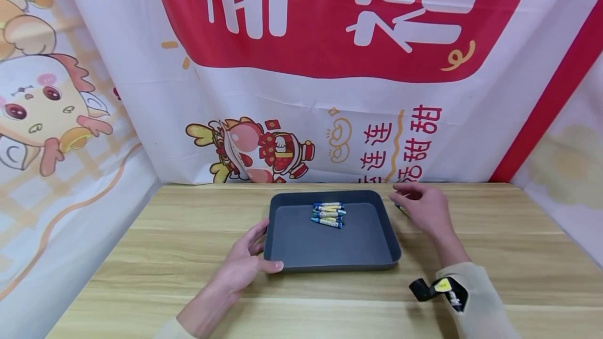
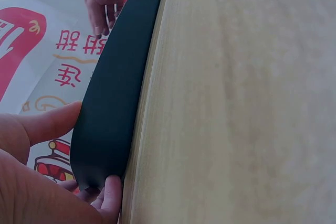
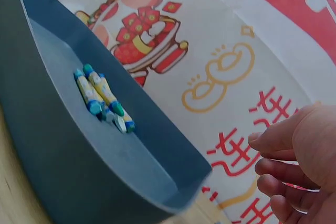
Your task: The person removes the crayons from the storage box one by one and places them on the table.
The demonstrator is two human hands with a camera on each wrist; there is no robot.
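Observation:
A dark grey baking tray [image 1: 330, 250] lies on the wooden table. Several crayons [image 1: 328, 214] with blue, teal and green ends are heaped at its back middle; in the right wrist view, the crayons [image 3: 100, 90] overlap one another. My left hand [image 1: 242, 263] grips the tray's left front corner, thumb at the rim and fingers against the wall, as the left wrist view shows on the tray's side [image 2: 113, 87]. Beyond the tray's right edge, my right hand [image 1: 426, 208] hovers over a single crayon [image 1: 400, 207], partly hidden by it. Nothing shows between its loosely bent fingers [image 3: 273, 169].
A white and red printed cloth [image 1: 264, 93] hangs behind the table's back edge. Another cloth [image 1: 52, 93] with cartoon figures hangs on the left. A black device [image 1: 438, 289] is strapped on the right sleeve. Table surface [image 1: 509, 255] stretches right of the tray.

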